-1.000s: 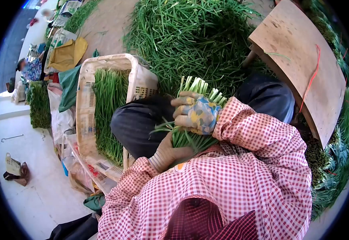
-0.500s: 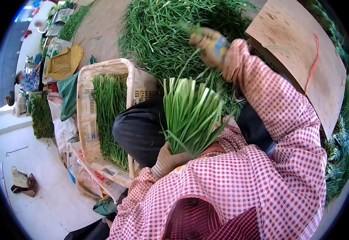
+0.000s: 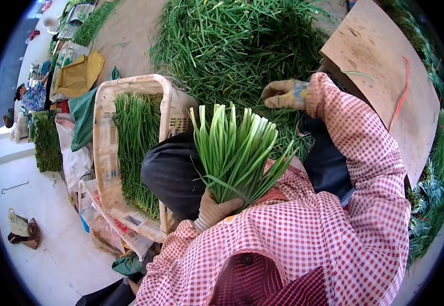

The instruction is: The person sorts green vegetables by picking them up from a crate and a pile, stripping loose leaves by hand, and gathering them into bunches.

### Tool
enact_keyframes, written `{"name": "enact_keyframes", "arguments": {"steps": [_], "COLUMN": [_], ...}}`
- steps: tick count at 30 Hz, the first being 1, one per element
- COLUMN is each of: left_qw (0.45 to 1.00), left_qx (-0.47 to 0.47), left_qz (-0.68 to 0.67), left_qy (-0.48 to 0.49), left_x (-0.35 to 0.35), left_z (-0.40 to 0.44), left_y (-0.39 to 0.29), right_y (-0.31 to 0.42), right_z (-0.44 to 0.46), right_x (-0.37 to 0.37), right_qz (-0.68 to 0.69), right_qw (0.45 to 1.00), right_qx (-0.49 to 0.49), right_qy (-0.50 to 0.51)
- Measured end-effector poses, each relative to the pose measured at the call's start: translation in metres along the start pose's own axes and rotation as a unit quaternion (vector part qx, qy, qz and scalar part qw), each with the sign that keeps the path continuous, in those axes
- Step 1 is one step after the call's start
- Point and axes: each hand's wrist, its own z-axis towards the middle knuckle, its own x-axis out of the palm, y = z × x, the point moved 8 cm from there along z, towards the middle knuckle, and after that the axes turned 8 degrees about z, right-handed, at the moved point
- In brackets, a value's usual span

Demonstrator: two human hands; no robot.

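Note:
A fanned bunch of garlic chives (image 3: 237, 153) stands in front of my chest, pale cut ends up and green leaves down. My left hand (image 3: 216, 209), in a knitted work glove, is closed round its lower part; the leaf tips below are hidden against my clothes. To the upper right of the bunch, apart from it, my gloved right hand (image 3: 284, 95) hovers over the near edge of a big loose heap of green leaves (image 3: 232, 46). Its fingers point left, slightly bent and parted from the thumb, with nothing visible in them.
A plastic crate (image 3: 167, 109) holding aligned chives (image 3: 138, 148) stands left of my knee. At right is a wooden board (image 3: 385, 76) with a red tie (image 3: 401, 97) on it, and tied bundles (image 3: 428, 204) beyond. Sacks (image 3: 76, 74) and another person (image 3: 34, 97) are far left.
My right hand has come down and nearer from over the heap, and the green bits at its fingertips are gone. My left hand still holds the bunch, which sits slightly further left.

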Motion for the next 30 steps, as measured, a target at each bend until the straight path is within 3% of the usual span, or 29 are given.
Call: {"name": "enact_keyframes", "arguments": {"steps": [1, 5, 8, 11, 16, 20, 22, 23, 25, 26, 27, 29, 30], "left_qw": [1.000, 0.998, 0.998, 0.999, 0.998, 0.993, 0.988, 0.988, 0.994, 0.994, 0.994, 0.994, 0.994], "left_qx": [0.001, -0.022, -0.010, 0.009, 0.009, 0.000, 0.012, 0.014, -0.021, -0.021, -0.012, 0.001, 0.001], "left_qz": [-0.003, -0.047, -0.051, 0.008, -0.048, -0.121, -0.147, -0.148, -0.099, -0.102, -0.096, -0.094, -0.088], "left_qy": [-0.011, -0.028, -0.019, -0.046, -0.030, 0.012, 0.049, 0.050, 0.037, 0.036, 0.046, 0.053, 0.057], "left_x": [-0.001, 0.000, -0.001, -0.006, -0.007, 0.001, 0.004, 0.004, 0.004, 0.003, 0.003, 0.003, 0.004], "left_z": [-0.002, -0.004, -0.002, 0.001, 0.003, 0.001, 0.004, 0.003, -0.002, -0.002, -0.001, 0.001, 0.000], "left_y": [-0.002, -0.007, -0.004, 0.000, 0.008, -0.001, -0.001, -0.005, -0.009, -0.009, -0.010, -0.013, -0.014], "right_y": [-0.002, 0.006, 0.028, 0.031, 0.039, 0.041, 0.026, 0.024, 0.027, 0.032, 0.044, 0.068, 0.039], "right_z": [-0.009, -0.013, -0.030, -0.036, -0.044, -0.043, -0.038, -0.037, -0.037, -0.036, -0.039, -0.046, -0.016], "right_x": [0.012, 0.036, 0.038, 0.049, 0.046, 0.046, 0.042, 0.040, 0.038, 0.036, 0.029, -0.005, -0.059], "right_qz": [0.198, 0.334, -0.008, -0.102, -0.019, -0.044, 0.012, 0.009, -0.098, -0.146, -0.244, -0.300, -0.282], "right_qw": [0.979, 0.928, 0.997, 0.984, 0.960, 0.969, 0.990, 0.990, 0.973, 0.977, 0.950, 0.914, 0.931], "right_qx": [0.009, -0.081, -0.070, -0.146, -0.274, -0.243, -0.144, -0.144, -0.208, -0.155, -0.196, -0.252, -0.154], "right_qy": [0.043, 0.147, 0.013, -0.025, -0.053, -0.005, 0.006, 0.006, -0.016, 0.012, -0.008, -0.104, -0.173]}}
